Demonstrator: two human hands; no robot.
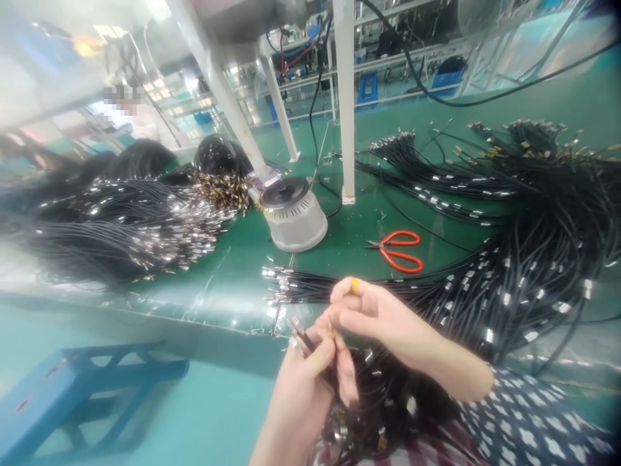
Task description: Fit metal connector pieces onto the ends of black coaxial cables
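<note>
My left hand is closed around a few black cables whose metal tips poke out past the thumb. My right hand is bent in close above it, fingers curled and pinched at the left fingertips; whatever sits in that pinch is too small to make out. A yellow band wraps one right finger. More black cables with silver sleeves lie on my lap below both hands. Just beyond the right hand, a bundle of cables rests on the green table, its metal ends pointing left.
Red-handled scissors lie on the table near a grey-white round device with a black dial. Large cable heaps stand at left, others at right. A white post rises behind. A blue stool stands lower left.
</note>
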